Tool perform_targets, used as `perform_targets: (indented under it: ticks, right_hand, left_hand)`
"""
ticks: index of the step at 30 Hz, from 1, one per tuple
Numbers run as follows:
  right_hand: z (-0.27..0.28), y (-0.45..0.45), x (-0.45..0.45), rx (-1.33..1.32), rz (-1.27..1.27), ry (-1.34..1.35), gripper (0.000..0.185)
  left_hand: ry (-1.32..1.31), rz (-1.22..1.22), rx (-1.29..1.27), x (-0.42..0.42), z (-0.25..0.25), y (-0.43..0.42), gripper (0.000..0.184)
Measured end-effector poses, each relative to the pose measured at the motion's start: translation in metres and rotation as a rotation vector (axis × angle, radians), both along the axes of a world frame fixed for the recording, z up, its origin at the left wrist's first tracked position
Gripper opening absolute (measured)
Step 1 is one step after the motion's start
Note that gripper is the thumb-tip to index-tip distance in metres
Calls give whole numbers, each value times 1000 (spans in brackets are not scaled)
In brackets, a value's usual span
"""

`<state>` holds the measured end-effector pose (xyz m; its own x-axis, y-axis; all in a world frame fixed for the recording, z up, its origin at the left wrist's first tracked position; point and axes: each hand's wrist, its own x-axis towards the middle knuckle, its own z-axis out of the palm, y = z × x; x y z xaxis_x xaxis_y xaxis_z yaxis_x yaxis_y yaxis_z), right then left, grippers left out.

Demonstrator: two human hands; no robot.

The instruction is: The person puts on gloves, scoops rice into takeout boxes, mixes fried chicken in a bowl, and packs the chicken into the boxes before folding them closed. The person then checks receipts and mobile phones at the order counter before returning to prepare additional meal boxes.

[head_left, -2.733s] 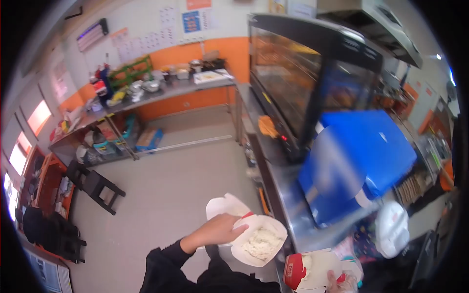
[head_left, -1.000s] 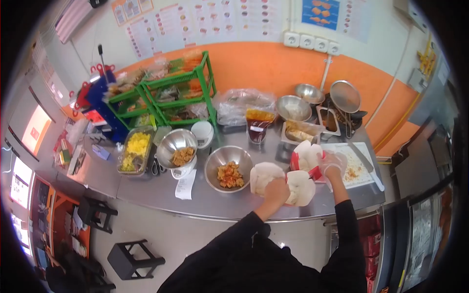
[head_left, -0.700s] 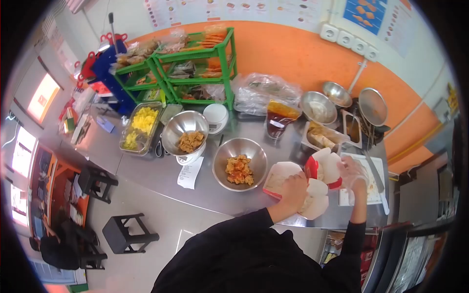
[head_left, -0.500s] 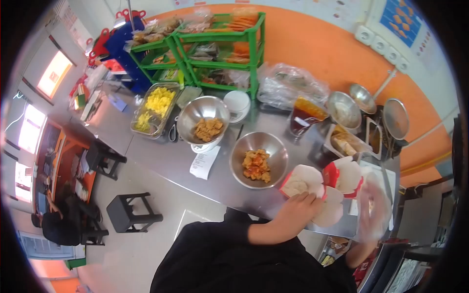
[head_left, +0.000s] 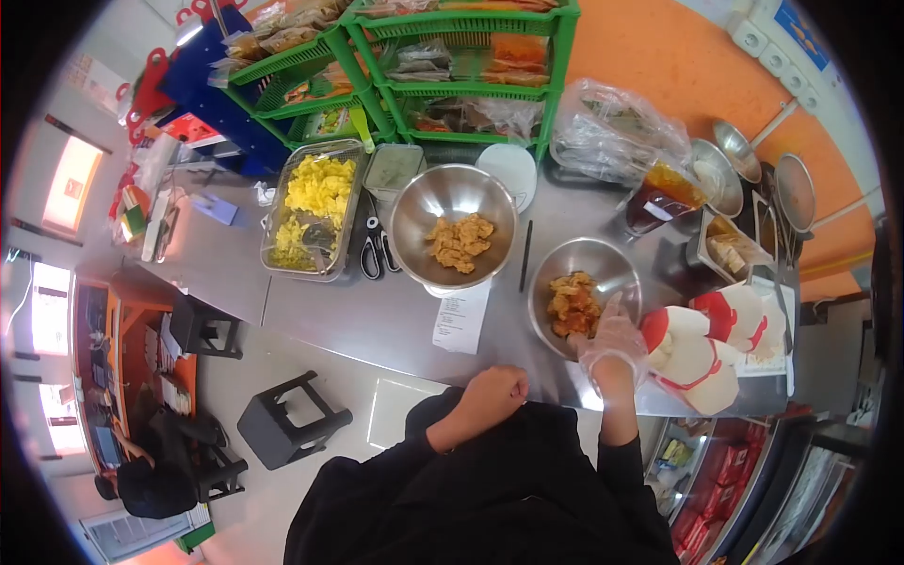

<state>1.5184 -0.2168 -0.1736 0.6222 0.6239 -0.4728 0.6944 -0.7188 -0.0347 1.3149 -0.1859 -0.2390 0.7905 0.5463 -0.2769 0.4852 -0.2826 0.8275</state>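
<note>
My right hand (head_left: 612,347), in a clear plastic glove, reaches over the near rim of a steel bowl (head_left: 609,264). Its fingers are apart beside the sauced fried chicken (head_left: 571,303) in that bowl; whether they touch it is hard to see. Bare and curled into a loose fist, my left hand (head_left: 499,390) is in front of my body at the table's near edge, with nothing visible in it. To the right of my gloved hand stand two open red-and-white paper boxes, the nearer box (head_left: 692,363) with pale food inside and the farther box (head_left: 739,318) behind it.
Another steel bowl (head_left: 414,212) holds plain fried chicken. Around it are a receipt (head_left: 461,320), scissors (head_left: 372,254), a tub of yellow food (head_left: 320,193) and a sauce jug (head_left: 659,202). Green shelving (head_left: 471,89) stands behind. Black stools (head_left: 292,421) and a seated person (head_left: 155,480) are at left.
My left hand has let go of the nearer paper box and drawn back to the left. My gloved right hand has moved left from beside the boxes into the bowl. The view has shifted.
</note>
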Motion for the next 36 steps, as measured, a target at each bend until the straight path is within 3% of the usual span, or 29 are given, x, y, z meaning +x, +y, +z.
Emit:
perform_targets:
  ticks: [3,6,7,8,9,10,11,12,13,16,17,20,21,24,27,30,33,36]
  right_hand:
    - [-22,6,-2,-92,3,-59,100]
    - [-26,12,-9,-164,-14,-29,100]
    - [-24,15,-10,-181,-21,-10,99]
    - [-24,18,-11,-194,-29,7,99]
    - [-24,21,-10,-200,-40,20,99]
    - [-25,25,-9,-199,-51,24,99]
    - [-26,25,-9,-178,-74,18,99]
    - [-27,27,-8,-146,-97,10,99]
    - [-32,26,-9,-100,-131,-20,95]
    - [-44,27,-15,17,-221,-102,79]
    - [-47,30,-17,37,-239,-127,72]
    - [-55,25,-8,8,-209,-127,66]
    - [-57,22,-2,-18,-183,-115,67]
    - [-38,14,9,60,-54,-84,69]
    - [0,19,4,221,32,45,67]
    - [19,49,-8,152,-67,-48,70]
    - [-9,64,-8,90,-60,42,72]
    - [-45,65,-6,155,-102,2,74]
  left_hand:
    - [143,-66,237,-34,-15,-4,9]
    - [333,168,265,-91,-2,18,15]
    - [548,263,264,-115,-9,26,15]
    - [665,238,351,-154,-40,31,15]
    - [747,165,269,-193,-57,39,22]
    - [780,170,175,-243,-89,34,49]
    - [1043,174,65,-272,-116,28,89]
    - [1360,-35,55,-321,-181,18,106]
    - [1320,293,72,-315,-157,12,64]
    - [1190,523,-218,-325,-164,18,53]
    - [1156,519,-121,-325,-168,11,36]
    - [1249,204,-78,-308,-164,19,33]
    - [1274,210,-94,-294,-153,29,37]
    - [1189,173,-103,-241,-82,55,39]
    - [746,219,231,-194,-33,49,29]
    - [736,81,17,-145,4,65,22]
    - [627,118,186,-129,14,60,18]
    - [557,85,190,-126,3,59,16]
